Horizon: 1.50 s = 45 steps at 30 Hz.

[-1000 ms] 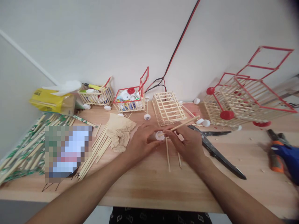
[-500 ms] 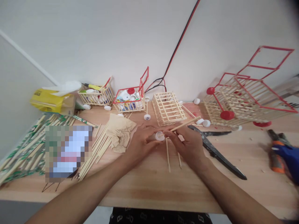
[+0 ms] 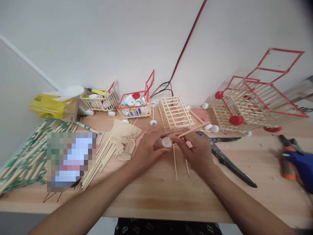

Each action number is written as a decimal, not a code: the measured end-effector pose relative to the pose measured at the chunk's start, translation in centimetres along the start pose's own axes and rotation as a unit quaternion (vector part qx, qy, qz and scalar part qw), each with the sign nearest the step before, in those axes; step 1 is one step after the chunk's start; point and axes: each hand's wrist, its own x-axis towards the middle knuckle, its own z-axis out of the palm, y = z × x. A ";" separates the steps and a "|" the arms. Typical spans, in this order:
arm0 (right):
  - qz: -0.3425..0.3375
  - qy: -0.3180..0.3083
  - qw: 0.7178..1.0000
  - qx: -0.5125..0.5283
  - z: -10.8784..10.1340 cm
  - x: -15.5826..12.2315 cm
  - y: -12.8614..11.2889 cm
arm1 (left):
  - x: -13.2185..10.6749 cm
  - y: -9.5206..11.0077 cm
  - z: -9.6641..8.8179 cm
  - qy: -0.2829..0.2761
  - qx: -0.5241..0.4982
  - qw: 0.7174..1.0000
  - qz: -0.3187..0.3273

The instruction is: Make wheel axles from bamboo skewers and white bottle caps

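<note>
My left hand [image 3: 150,148] is closed round a white bottle cap [image 3: 167,142], whose hollow side faces up toward me. Between the thumb and fingers of my right hand [image 3: 197,147] is a thin wooden stick [image 3: 192,130], slanting up to the right. Its lower end reaches the inside of the cap. Below my hands, two loose sticks [image 3: 175,164] lie on the table. A stick-built basket [image 3: 176,112] stands just beyond my fingers. Dark-handled pliers or cutters [image 3: 223,158] rest beside my right wrist.
Toward the wall stand a cap-filled cart [image 3: 135,106] and a smaller cart [image 3: 100,99]. Larger red-trimmed carts [image 3: 246,104] occupy the right, near a blue glue gun [image 3: 297,161]. On the left lie crumpled brown paper [image 3: 124,138], wrapped chopsticks [image 3: 26,155], a yellow packet [image 3: 49,106] and a blurred-out phone [image 3: 73,160].
The whole view has shifted very slightly to the left. My hands keep the same hold on the cap and the stick.
</note>
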 end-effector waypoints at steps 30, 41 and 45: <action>0.205 0.123 0.938 0.252 -0.8 1.1 0.1 | -0.4 0.7 -0.3 -0.219 0.283 0.929 0.093; 0.201 0.119 0.939 0.252 -0.7 1.2 0.2 | -1.0 0.8 0.7 -0.192 0.373 0.900 0.116; 0.194 0.122 0.935 0.272 -0.8 1.4 0.1 | -0.9 0.3 0.9 -0.184 0.365 0.909 0.083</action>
